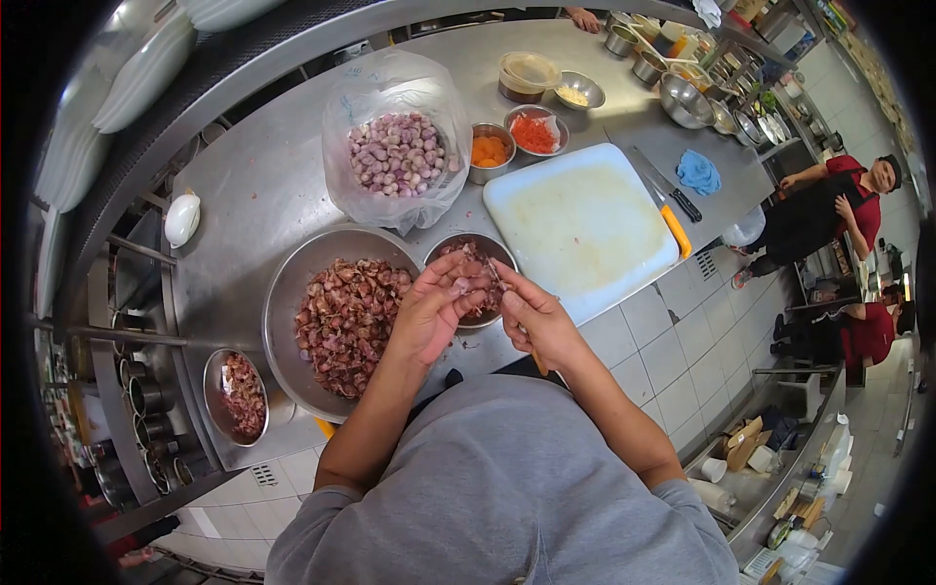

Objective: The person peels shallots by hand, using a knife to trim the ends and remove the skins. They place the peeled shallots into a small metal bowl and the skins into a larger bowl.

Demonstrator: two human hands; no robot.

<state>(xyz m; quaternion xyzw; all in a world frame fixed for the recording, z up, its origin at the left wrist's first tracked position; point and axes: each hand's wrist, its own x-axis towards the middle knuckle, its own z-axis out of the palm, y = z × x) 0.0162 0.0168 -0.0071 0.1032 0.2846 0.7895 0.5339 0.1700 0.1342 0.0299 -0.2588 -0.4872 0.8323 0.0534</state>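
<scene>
Over a small metal bowl [471,240] of reddish peelings, both of my hands meet with fingers pinched together. My left hand [430,310] and my right hand [537,318] are closed around a small shallot piece or skin between the fingertips; its exact shape is too small to tell. To the left stands a large metal bowl [283,336] full of unpeeled reddish shallots [346,322]. Behind it, a clear plastic bag [366,88] holds peeled purple-white shallots [400,154]. An orange handle shows partly beneath my right hand.
A white cutting board [580,219] lies right, beside a knife [682,200], an orange-handled tool [675,231] and a blue cloth [699,172]. Bowls of orange [489,151] and red food [534,133] stand behind. A bowl of peelings [242,395] is left. Two people [843,200] stand far right.
</scene>
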